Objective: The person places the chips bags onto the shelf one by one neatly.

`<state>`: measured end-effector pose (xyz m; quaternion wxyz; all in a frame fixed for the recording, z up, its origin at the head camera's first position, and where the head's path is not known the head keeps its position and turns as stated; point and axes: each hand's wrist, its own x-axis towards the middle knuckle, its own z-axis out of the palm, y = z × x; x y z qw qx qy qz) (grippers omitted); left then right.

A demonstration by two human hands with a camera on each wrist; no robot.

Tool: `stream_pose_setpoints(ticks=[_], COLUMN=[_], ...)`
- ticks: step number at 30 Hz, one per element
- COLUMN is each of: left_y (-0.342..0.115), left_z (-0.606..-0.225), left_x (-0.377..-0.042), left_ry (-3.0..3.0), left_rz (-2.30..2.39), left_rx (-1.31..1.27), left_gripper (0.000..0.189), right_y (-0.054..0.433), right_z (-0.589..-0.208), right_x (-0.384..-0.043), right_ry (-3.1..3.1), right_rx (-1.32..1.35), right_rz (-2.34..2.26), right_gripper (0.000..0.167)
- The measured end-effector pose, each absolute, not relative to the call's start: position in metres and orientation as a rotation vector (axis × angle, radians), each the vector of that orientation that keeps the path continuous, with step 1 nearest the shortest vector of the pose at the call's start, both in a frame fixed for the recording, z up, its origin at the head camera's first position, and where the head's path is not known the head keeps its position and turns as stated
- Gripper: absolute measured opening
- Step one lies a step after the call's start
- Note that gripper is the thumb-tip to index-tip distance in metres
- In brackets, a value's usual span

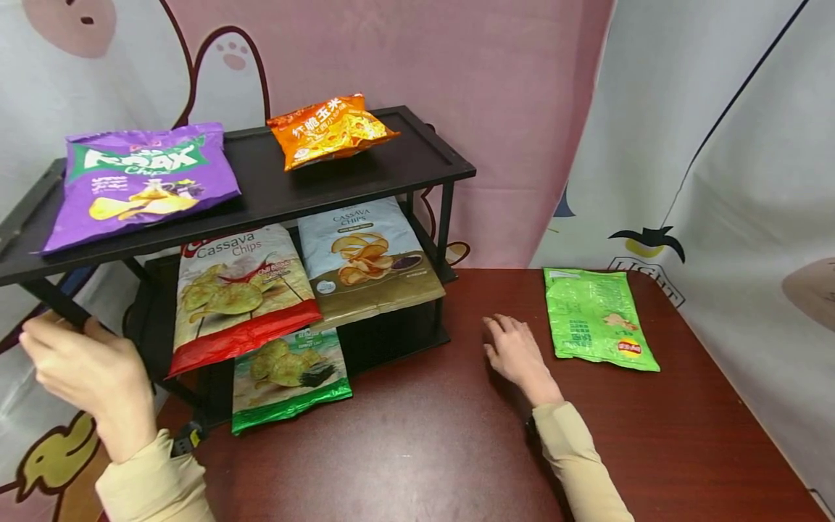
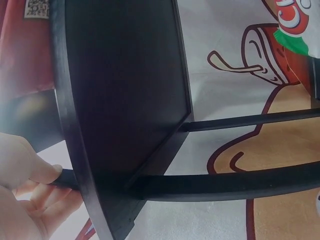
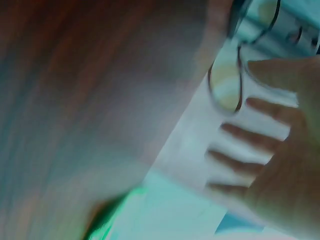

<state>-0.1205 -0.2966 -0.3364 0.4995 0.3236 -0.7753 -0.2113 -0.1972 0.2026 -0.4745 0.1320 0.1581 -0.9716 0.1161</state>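
Note:
My left hand [image 1: 98, 377] grips a post [image 1: 55, 301] at the left end of a black shelf rack [image 1: 261, 181]. In the left wrist view, thumb and fingers [image 2: 42, 172] wrap round that black post beside a shelf board [image 2: 120, 90]. Over the brown table, right of the rack, my right hand [image 1: 518, 355] holds nothing. Its fingers [image 3: 255, 137] are spread and blurred in the right wrist view. Just right of this hand lies a green chip bag [image 1: 593, 315], back side up, whose bright green edge [image 3: 117, 212] shows in the right wrist view.
On the top shelf lie a purple chip bag [image 1: 150, 181] and an orange snack bag [image 1: 329, 134]. The middle shelf carries a red-edged cassava chip bag [image 1: 241, 290] and a white-and-gold one [image 1: 365, 261]. Below, a green-edged bag [image 1: 290, 373] overhangs the front. Printed curtains hang behind.

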Motion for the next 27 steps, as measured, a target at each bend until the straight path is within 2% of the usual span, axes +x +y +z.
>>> stream_pose_setpoints(ticks=[6, 10, 15, 27], left_y=[-0.296, -0.296, -0.297, -0.296], left_z=[-0.336, -0.336, -0.337, -0.335], left_x=[-0.12, -0.12, -0.119, -0.119], left_ry=[-1.884, -1.886, -1.886, -1.88], left_rz=[-0.484, -0.481, -0.491, -0.504], left_rx=[0.767, 0.769, 0.783, 0.776], left_gripper=[0.037, 0.037, 0.038, 0.037], right_y=[0.256, 0.28, 0.297, 0.306], right_z=[-0.468, -0.471, -0.475, -0.474], right_x=[-0.198, -0.197, -0.198, -0.203], right_ry=[-3.104, -3.249, -3.259, -3.108], right_rx=[-0.08, -0.242, -0.183, 0.033], right_rz=[0.336, 0.395, 0.316, 0.098], right_gripper=[0.064, 0.07, 0.071, 0.04])
